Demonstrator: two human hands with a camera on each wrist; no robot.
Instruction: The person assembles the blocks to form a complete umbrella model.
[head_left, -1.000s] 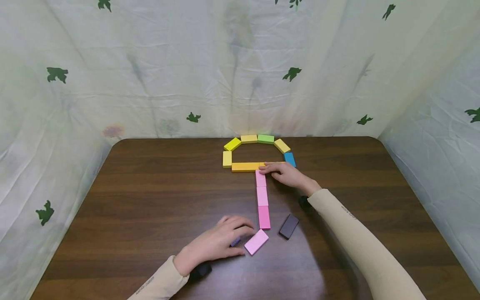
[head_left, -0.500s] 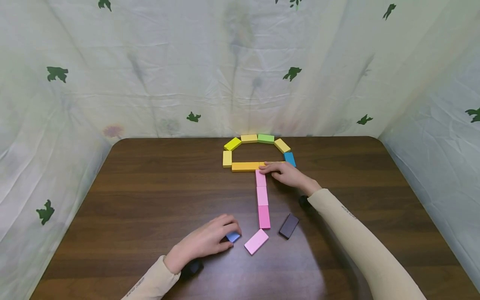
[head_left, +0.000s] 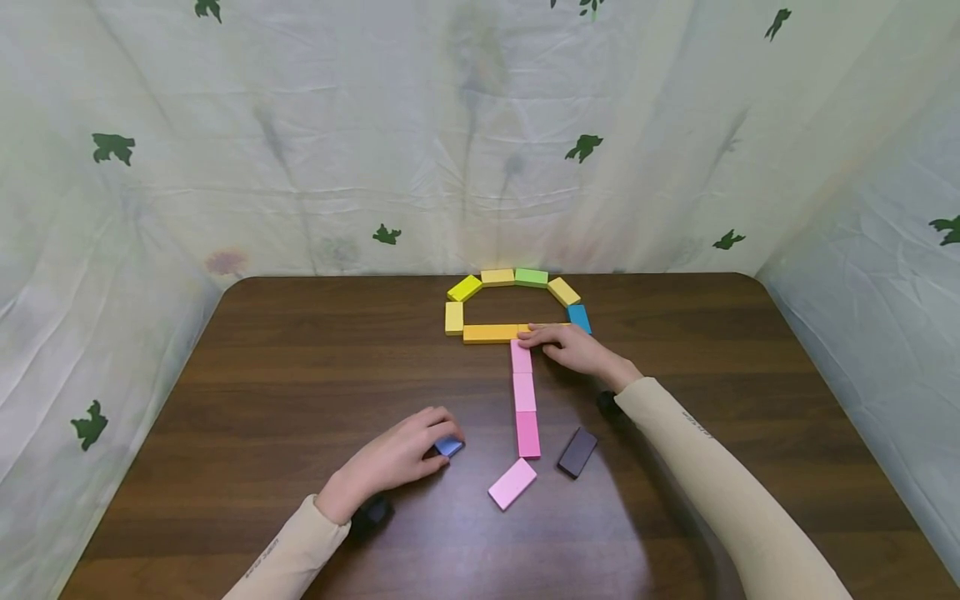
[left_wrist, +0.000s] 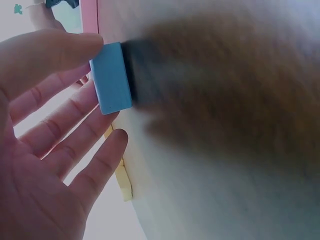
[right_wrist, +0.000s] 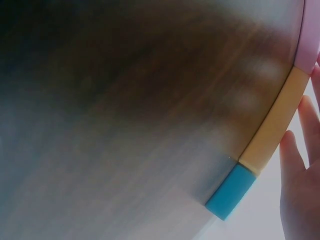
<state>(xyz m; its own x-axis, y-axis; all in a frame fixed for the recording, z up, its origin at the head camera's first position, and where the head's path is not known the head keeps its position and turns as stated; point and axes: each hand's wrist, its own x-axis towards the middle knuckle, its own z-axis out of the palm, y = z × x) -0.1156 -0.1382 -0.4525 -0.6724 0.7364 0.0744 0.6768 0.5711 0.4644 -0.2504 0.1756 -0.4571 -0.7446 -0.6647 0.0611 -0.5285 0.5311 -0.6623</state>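
My left hand [head_left: 401, 454] pinches a small blue block [head_left: 449, 447] between thumb and fingers, left of the pink row. In the left wrist view the blue block [left_wrist: 111, 79] lies between the thumb and the fingertips. My right hand [head_left: 576, 348] rests with extended fingers on the right part of the orange bar of blocks [head_left: 491, 334], where the top of the pink row [head_left: 524, 392] meets it. The right fingers cover part of that bar. In the right wrist view, the orange block [right_wrist: 275, 122] borders a teal-blue block [right_wrist: 231, 192].
An arch of yellow, green [head_left: 531, 277] and blue blocks stands behind the orange bar. A loose pink block [head_left: 513, 484] lies angled below the row, and a dark block [head_left: 577, 452] lies to its right. The wooden table [head_left: 300, 367] meets a pale curtain [head_left: 315, 150].
My left hand has moved left and away from me, from beside the loose pink block, taking the blue block along. My right hand has stayed in place.
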